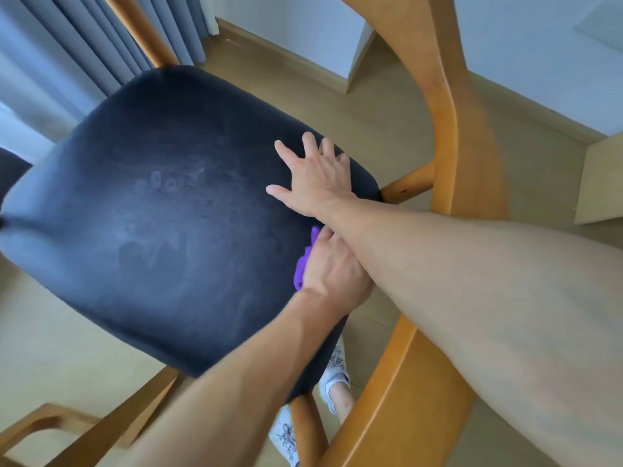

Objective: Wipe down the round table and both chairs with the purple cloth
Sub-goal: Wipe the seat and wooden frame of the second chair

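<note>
A chair with a dark navy padded seat (161,210) and a light wooden frame (441,106) fills the view from above. My right hand (313,176) lies flat with fingers spread on the seat's right edge. Just below it, my left hand (333,267) grips the bunched purple cloth (303,261) against the seat near the same edge. Only a strip of the cloth shows beside my fingers. Faint wipe streaks mark the seat's middle. The round table is out of view.
Grey curtains (84,38) hang at the upper left and a white wall with a skirting board (303,62) runs behind. A pale cabinet (600,183) stands at the right. My feet in white socks (333,369) stand on the wooden floor under the chair.
</note>
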Demonstrator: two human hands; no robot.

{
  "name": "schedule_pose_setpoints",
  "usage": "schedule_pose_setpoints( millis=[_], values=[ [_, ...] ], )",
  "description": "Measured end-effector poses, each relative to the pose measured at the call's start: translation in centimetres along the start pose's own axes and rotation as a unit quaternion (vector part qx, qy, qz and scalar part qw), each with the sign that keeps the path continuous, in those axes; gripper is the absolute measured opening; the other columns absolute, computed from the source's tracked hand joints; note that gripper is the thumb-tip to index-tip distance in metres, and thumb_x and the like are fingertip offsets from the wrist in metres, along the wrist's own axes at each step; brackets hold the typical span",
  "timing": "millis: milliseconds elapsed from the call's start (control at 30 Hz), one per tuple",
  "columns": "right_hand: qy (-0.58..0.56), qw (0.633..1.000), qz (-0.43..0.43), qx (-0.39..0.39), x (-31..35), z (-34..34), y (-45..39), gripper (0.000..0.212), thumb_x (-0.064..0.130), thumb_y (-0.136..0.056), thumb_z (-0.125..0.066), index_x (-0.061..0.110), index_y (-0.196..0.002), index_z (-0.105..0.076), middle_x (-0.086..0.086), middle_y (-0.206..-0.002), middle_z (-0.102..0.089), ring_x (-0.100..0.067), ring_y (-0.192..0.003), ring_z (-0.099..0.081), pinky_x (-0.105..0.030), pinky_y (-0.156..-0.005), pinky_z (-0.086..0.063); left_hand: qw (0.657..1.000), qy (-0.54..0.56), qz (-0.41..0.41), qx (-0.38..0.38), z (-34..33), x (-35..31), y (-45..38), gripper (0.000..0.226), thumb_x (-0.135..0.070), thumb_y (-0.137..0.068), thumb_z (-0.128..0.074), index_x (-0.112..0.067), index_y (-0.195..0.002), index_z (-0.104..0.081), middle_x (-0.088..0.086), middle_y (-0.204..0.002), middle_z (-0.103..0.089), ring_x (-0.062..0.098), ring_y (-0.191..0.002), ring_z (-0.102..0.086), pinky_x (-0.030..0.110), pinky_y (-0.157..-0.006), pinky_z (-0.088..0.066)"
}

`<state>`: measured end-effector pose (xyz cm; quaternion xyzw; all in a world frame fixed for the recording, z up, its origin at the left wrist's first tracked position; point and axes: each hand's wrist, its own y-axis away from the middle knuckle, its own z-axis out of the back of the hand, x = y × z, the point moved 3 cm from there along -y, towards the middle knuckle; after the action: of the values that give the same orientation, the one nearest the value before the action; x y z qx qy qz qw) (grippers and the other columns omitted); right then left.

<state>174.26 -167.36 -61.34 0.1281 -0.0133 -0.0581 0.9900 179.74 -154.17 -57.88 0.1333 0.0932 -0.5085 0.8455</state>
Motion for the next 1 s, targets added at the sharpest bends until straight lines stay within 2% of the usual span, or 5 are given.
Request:
schedule_pose_setpoints(
  millis=[133,533,667,800,1000],
  values=[
    [-0.001,1.0,0.0,0.015,-0.2,0.1,0.0,0.079,0.071,-0.086,-0.05,0.041,-0.154,-0.02,-0.006,-0.157,-0.022,-0.033,-0.138,-0.027,-0.049,-0.106,-0.034,0.995,-0.089,-0.031,0.026,-1.7,-2.2,0.1,0.024,-0.032,-0.084,-0.056,-0.037,-0.097,-0.075,-0.017,-0.101,-0.069,0.015,-0.108,-0.063,0.034,-0.092,-0.048],
    [-0.016,0.999,-0.019,0.021,0.0,0.3,0.4,0.078,0.068,-0.088,-0.052,0.042,-0.154,-0.019,-0.006,-0.157,-0.02,-0.033,-0.139,-0.025,-0.05,-0.107,-0.032,0.989,-0.002,-0.149,0.017,-3.4,3.5,17.5,0.022,-0.031,-0.085,-0.065,-0.037,-0.107,-0.064,-0.004,-0.133,-0.056,0.032,-0.11,-0.055,0.042,-0.081,-0.044],
    [-0.01,0.999,-0.026,0.02,0.3,0.0,0.5,0.078,0.066,-0.088,-0.053,0.04,-0.154,-0.018,-0.008,-0.157,-0.02,-0.036,-0.139,-0.024,-0.054,-0.108,-0.03,0.994,-0.005,0.078,-0.074,-0.8,10.7,17.2,0.035,-0.035,-0.078,-0.065,-0.032,-0.113,-0.063,0.001,-0.129,-0.055,0.036,-0.105,-0.051,0.045,-0.07,-0.051],
    [-0.015,0.999,-0.033,0.026,0.9,-0.3,0.7,0.078,0.061,-0.09,-0.052,0.037,-0.155,-0.015,-0.011,-0.159,-0.017,-0.039,-0.14,-0.021,-0.055,-0.109,-0.029,0.849,0.039,0.491,-0.192,1.1,13.8,15.6,0.039,-0.031,-0.076,-0.067,-0.028,-0.114,-0.06,0.002,-0.122,-0.048,0.034,-0.107,-0.043,0.048,-0.065,-0.053],
    [-0.046,0.997,-0.055,0.025,2.1,-0.9,1.4,0.075,0.052,-0.095,-0.048,0.034,-0.157,-0.009,-0.014,-0.164,-0.006,-0.041,-0.146,-0.011,-0.058,-0.12,-0.013,0.948,0.079,0.273,-0.145,-2.6,0.4,10.0,0.038,-0.032,-0.07,-0.062,-0.028,-0.107,-0.062,0.005,-0.124,-0.053,0.034,-0.094,-0.048,0.041,-0.06,-0.045]
  ],
)
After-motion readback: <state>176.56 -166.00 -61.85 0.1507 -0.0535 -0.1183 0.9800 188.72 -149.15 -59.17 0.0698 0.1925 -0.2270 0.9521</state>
